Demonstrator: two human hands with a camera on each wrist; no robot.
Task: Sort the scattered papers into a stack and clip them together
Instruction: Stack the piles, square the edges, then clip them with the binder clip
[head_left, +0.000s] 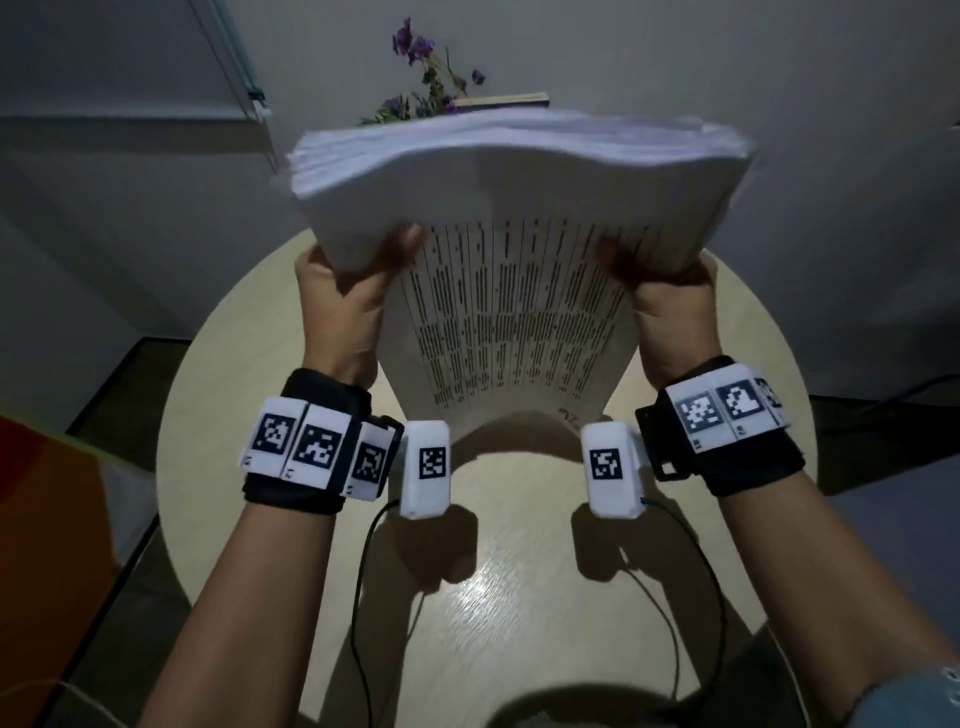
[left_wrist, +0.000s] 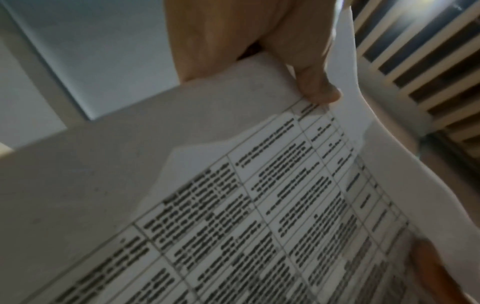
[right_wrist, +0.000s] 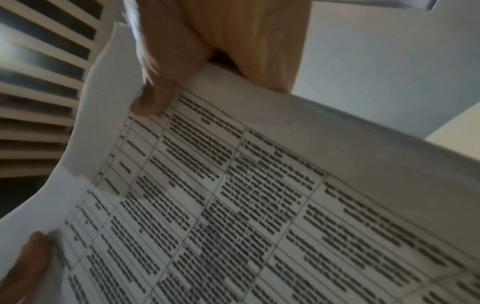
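A thick stack of white papers (head_left: 509, 208) stands nearly upright above the round table, its top edges fanned and wavy. The sheet facing me carries a printed table of black text (left_wrist: 259, 216) (right_wrist: 233, 205). My left hand (head_left: 348, 296) grips the stack's left side, thumb pressed on the front sheet. My right hand (head_left: 670, 296) grips the right side the same way. In the left wrist view the left hand (left_wrist: 259, 51) pinches the paper edge; in the right wrist view the right hand (right_wrist: 207, 51) does likewise. No clip is visible.
A round light wooden table (head_left: 519, 571) lies below the papers. Purple flowers (head_left: 421, 78) and a flat book-like object (head_left: 504, 100) sit at its far edge by the wall. An orange object (head_left: 47, 545) is at the left. Cables trail from the wrist cameras.
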